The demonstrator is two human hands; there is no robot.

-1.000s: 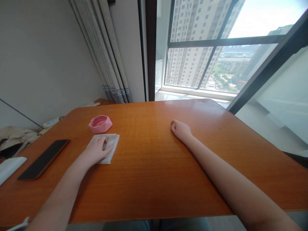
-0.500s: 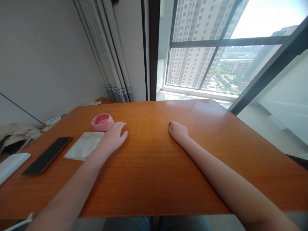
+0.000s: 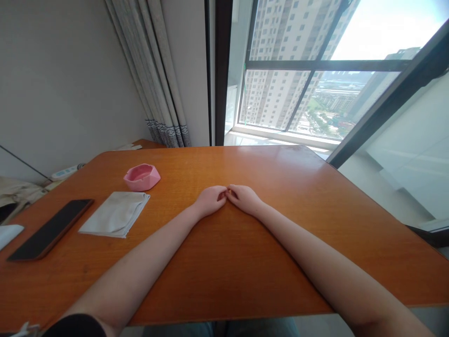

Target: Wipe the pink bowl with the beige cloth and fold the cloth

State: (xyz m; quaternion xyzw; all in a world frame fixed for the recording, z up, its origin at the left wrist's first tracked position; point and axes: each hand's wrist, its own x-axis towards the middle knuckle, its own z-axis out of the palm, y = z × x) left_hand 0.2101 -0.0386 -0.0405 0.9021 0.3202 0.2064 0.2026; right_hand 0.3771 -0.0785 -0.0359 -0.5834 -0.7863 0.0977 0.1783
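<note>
Over the middle of the wooden table [image 3: 224, 262], my left hand [image 3: 209, 200] and my right hand [image 3: 246, 199] meet at the fingertips. Both are closed in a pinch, thumbs toward me. Whatever lies between the fingers, if anything, is too small or hidden to make out. A pink, many-sided ashtray [image 3: 151, 179] stands to the left of my left hand, apart from it. Nearer to me lies a folded white cloth or paper [image 3: 112, 213], also clear of both hands.
A long flat black slab with a brown edge [image 3: 52, 229] lies on the left, beside a white object [image 3: 9, 235] cut off by the frame. Behind the table hang a grey curtain [image 3: 154, 89] and a large window [image 3: 301, 98]. A power strip [image 3: 65, 173] sits past the left edge.
My left hand has moved right, away from beside the ashtray, and its spread fingers have closed. My right hand has shifted slightly left, and the two hands now touch.
</note>
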